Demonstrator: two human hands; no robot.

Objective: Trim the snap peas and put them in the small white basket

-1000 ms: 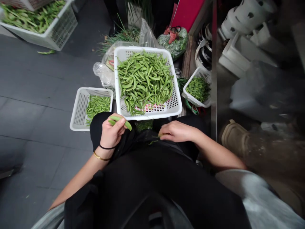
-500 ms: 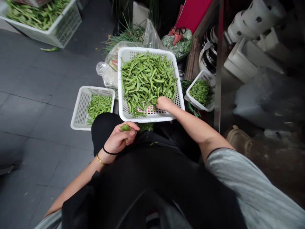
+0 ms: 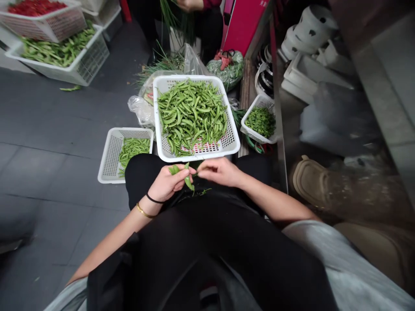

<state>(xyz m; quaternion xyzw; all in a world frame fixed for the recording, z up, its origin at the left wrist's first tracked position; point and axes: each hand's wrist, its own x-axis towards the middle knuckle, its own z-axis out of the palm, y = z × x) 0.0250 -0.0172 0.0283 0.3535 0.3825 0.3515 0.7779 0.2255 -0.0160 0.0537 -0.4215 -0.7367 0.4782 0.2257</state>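
Note:
I sit with a black apron over my lap. My left hand is closed on a few green pea pods just above my knees. My right hand pinches the end of one pod, its fingertips meeting those of the left. Right in front of my knees stands a large white basket heaped with green pea pods. A smaller white basket at my left knee holds a small pile of pods.
A small white basket of green trimmings sits at the right by a metal counter edge. Plastic bags and scallions lie behind the large basket. Baskets of green beans and red chillies stand far left. Another person sits at the top.
My right hand left the large basket and came back to my lap with a pod, meeting the left hand. The view tilted up a little.

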